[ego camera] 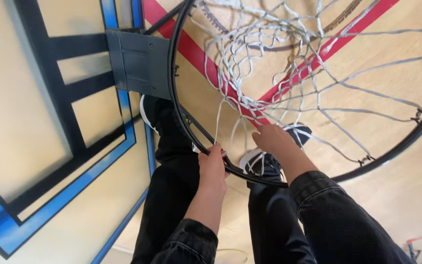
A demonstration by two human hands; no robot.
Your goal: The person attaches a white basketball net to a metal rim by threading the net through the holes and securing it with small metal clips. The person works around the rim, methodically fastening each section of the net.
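- Where the lower middle of the frame shows the grip, the left hand [212, 168] is seen closed around the black round metal basketball rim [173, 93], fingers curled over its near edge and holding it firmly.
- Just to the right, the right hand [273, 139] is laid against the white knotted cord net [269, 73] where it hangs from the rim; whether its fingers are pinched shut on a cord or merely resting there cannot be told, since the fingertips are hidden behind the strands.
- The rim is judged stiff and unyielding, smooth enough to slip under a loose palm, and best taken by a full wrap of the fingers, as is done at the left.
- The net is judged light, soft and slack, liable to tangle; it is best taken by a single cord near one of the small hooks under the rim.
- Below the hands, both forearms are covered by dark sleeves [318, 205], and dark trouser legs with black-and-white shoes [255, 164] are seen hanging beneath.
- At the upper left of the frame, the rim is joined by a grey metal bracket [137, 61] to a clear backboard with black and blue lines [50, 122].
- Far beneath, across the upper right, a pale wooden floor with red stripes [396, 63] is visible through the net.
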